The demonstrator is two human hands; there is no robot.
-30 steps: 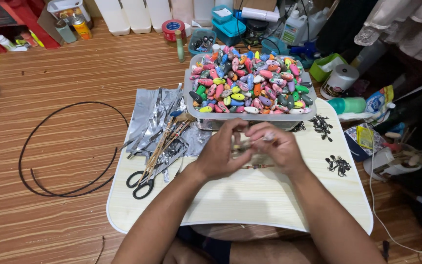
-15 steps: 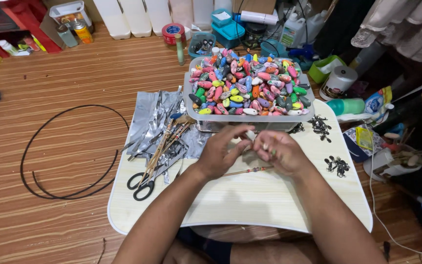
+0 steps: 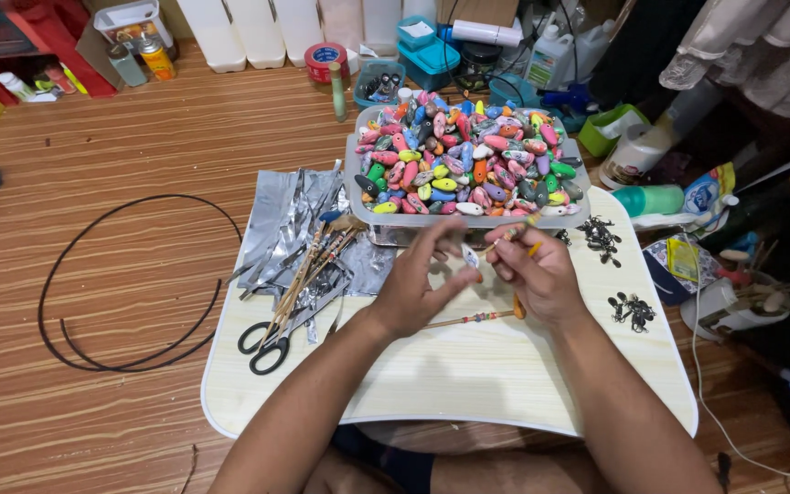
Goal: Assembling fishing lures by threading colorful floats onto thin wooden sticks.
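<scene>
1. Resting across the person's lap, the pale lap board [image 3: 432, 384] carries everything; places below are told from it.
2. At its far edge stands a clear tub [image 3: 468, 220] heaped with painted, finished-looking lure bodies [image 3: 468, 165]; piles of small dark hooks [image 3: 631, 309] lie untouched at its right side, so fitting looks largely undone.
3. The right hand [image 3: 541, 274], above mid-board, pinches a thin painted stick [image 3: 509, 235].
4. The left hand [image 3: 418, 288], fingers half curled, holds a small pale piece [image 3: 471, 258] at its fingertips, just beside the right.

We count: two hands, left hand [image 3: 413, 293] and right hand [image 3: 541, 274]; one pair of scissors [image 3: 272, 338]; one tray [image 3: 372, 224] of painted lures, too many to count; two hook clusters [image 3: 633, 309]; one wire coil [image 3: 130, 284].
</scene>
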